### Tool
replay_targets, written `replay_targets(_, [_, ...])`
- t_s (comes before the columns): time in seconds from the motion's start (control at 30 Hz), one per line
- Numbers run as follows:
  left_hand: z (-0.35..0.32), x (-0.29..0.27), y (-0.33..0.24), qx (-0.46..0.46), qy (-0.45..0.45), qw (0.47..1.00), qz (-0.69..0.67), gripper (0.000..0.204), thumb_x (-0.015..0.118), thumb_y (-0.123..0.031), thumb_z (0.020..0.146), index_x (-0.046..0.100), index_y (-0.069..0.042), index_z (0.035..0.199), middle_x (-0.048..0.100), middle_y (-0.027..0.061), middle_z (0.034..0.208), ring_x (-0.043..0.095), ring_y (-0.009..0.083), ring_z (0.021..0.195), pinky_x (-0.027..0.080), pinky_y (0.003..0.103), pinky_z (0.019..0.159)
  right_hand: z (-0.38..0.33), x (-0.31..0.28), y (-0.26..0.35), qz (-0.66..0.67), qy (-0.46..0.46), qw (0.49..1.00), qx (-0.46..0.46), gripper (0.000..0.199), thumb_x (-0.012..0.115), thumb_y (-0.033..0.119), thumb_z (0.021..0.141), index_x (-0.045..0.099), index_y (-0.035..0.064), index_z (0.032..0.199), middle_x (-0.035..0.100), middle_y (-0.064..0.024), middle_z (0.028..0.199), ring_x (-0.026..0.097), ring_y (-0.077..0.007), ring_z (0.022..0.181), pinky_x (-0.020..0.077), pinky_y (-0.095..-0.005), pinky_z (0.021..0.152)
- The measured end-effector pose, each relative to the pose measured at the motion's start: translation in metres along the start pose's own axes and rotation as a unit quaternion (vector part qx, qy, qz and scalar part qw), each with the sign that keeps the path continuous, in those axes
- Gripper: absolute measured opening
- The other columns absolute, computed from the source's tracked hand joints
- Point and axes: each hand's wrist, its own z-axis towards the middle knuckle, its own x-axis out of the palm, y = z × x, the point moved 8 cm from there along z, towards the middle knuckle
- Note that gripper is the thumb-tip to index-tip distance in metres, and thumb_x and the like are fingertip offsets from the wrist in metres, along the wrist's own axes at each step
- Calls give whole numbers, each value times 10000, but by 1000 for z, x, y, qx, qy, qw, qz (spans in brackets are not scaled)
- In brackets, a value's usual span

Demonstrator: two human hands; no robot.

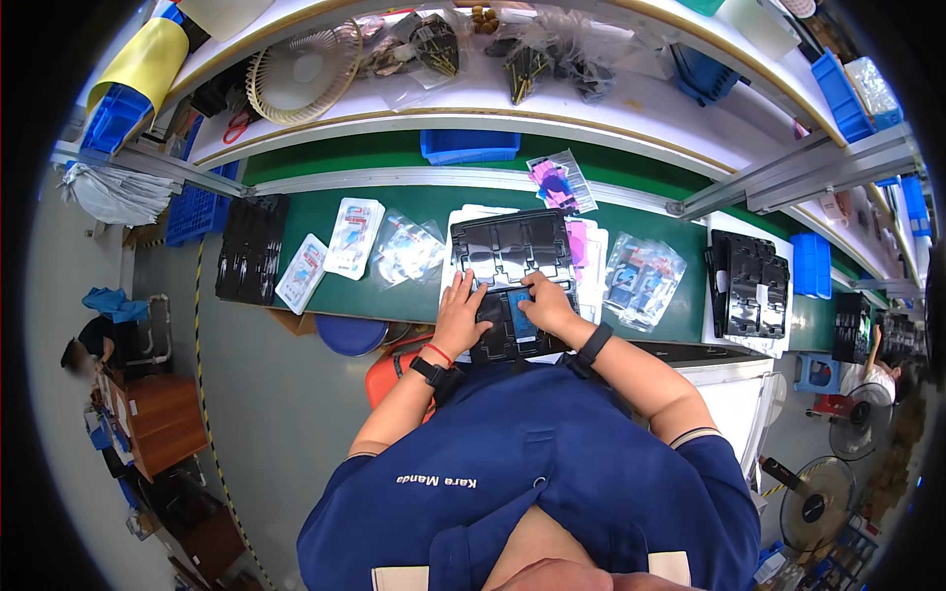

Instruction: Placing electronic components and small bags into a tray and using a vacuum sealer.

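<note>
In front of my body a black moulded plastic tray lies on the green bench, with a second black tray section nearer me. A dark blue flat rectangular piece sits in that nearer section. My left hand rests at the left edge of the trays, fingers stretched out and apart. At the right side, my right hand has bent fingers, with index finger and thumb at the upper right of the blue piece. What these fingers grip, if anything, is partly hidden.
White printed packs and clear bags lie left of the trays, more bagged pieces right. Black tray stacks stand at both sides. A loaded shelf overhangs the back, with a blue bin below.
</note>
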Motion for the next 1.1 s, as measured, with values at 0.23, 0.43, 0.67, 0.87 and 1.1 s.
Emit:
replay_targets(0.23, [4,-6,-4,8,6,1000,-30,690,754,-196,632,458,-78,1243,282,189,1378,254,357,1278,272,435,1011,8,6,-13,109,64,992,19,294,666,52,737,504,3,978,544,-55,654,525,-157,586,416,-289,555])
replay_targets(0.43, [8,-34,-48,-51,123,773,-620,420,589,-157,838,458,3,1204,570,94,1076,567,158,954,462,283,790,-2,-69,57,339,114,930,-86,282,627,-22,757,501,29,1004,481,36,650,445,-24,590,362,-179,530])
replay_targets(0.67, [15,-84,-73,-88,0,672,-735,192,491,-118,894,565,24,998,619,101,937,622,175,806,538,288,674,-42,-147,89,275,-177,931,-161,192,657,55,749,578,24,921,598,-24,778,518,-77,695,424,-218,646])
replay_targets(0.87, [10,-113,-80,-31,-112,681,-723,157,502,-75,886,583,22,978,627,111,926,622,177,829,534,311,709,-65,-144,92,304,-176,925,-148,78,671,73,743,640,12,780,604,-60,716,543,-127,646,444,-254,621])
replay_targets(1.1, [4,-124,-92,-10,-163,745,-647,154,534,-82,870,605,27,952,629,115,923,616,183,827,525,325,741,-69,-146,98,240,-240,924,-176,65,684,83,716,647,31,731,592,-48,630,534,-150,600,416,-282,595])
